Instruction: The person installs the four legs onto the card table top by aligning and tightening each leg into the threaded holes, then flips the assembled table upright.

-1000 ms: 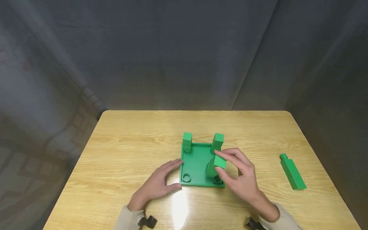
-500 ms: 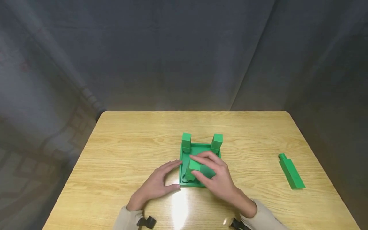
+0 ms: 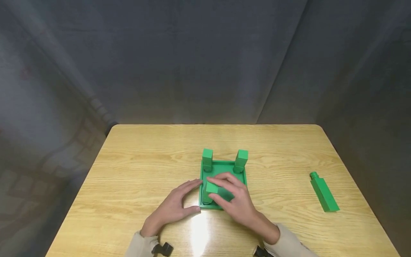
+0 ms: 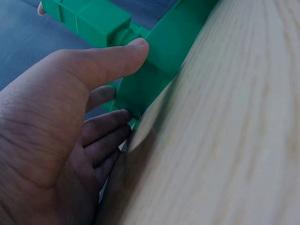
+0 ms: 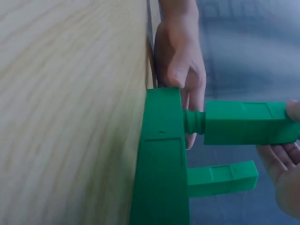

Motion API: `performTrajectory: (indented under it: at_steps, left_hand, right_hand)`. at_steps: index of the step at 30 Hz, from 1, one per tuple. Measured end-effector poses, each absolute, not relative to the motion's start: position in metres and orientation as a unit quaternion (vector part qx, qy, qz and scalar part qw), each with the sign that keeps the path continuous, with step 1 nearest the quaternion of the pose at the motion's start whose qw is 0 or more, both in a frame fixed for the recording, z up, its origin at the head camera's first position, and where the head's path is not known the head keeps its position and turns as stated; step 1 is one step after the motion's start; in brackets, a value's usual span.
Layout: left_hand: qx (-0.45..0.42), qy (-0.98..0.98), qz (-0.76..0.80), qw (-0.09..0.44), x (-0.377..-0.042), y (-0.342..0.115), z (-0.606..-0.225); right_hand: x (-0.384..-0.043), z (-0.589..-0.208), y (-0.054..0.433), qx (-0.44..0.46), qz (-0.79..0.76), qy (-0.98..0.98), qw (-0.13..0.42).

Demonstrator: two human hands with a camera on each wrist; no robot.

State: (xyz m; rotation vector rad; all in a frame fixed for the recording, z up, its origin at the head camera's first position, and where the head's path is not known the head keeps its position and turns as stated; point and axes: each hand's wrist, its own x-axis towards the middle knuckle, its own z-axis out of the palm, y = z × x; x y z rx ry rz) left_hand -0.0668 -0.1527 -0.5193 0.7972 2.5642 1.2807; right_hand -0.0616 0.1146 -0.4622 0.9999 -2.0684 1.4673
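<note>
Upside down on the table lies a green square toy tabletop with raised edges and round corner sockets. Two green legs stand upright at its far corners, the left leg and the right leg. My right hand pinches the upper end of another green leg, upright over the near left socket. In the right wrist view its threaded end meets that corner. My left hand touches the tabletop's left side, thumb and fingers spread. My right hand hides the near right socket.
One more green leg lies on its side at the right of the wooden table, its threaded end pointing away. Dark curtains hang behind the table and at both sides.
My right hand has carried the leg leftward from near the near right corner to the near left socket, and lowered it there. My left hand has stayed at the tabletop's side.
</note>
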Motion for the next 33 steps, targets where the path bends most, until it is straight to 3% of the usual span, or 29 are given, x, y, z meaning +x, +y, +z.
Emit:
performTrajectory:
  at_steps: [10,21,33]
  left_hand:
    - [0.258,0.856,0.439,0.089,-0.064,-0.152,-0.521]
    - [0.260,0.854,0.442,0.090,-0.066,-0.152,-0.521]
    - [0.265,0.853,0.442,0.084,-0.067,-0.152,-0.520]
  right_hand:
    - [-0.058,-0.460,0.113,0.348,0.505,-0.770,0.176]
    - [-0.062,-0.454,0.125,0.379,0.489,-0.780,0.089]
    - [-0.063,-0.459,0.117,0.361,0.526,-0.763,0.103]
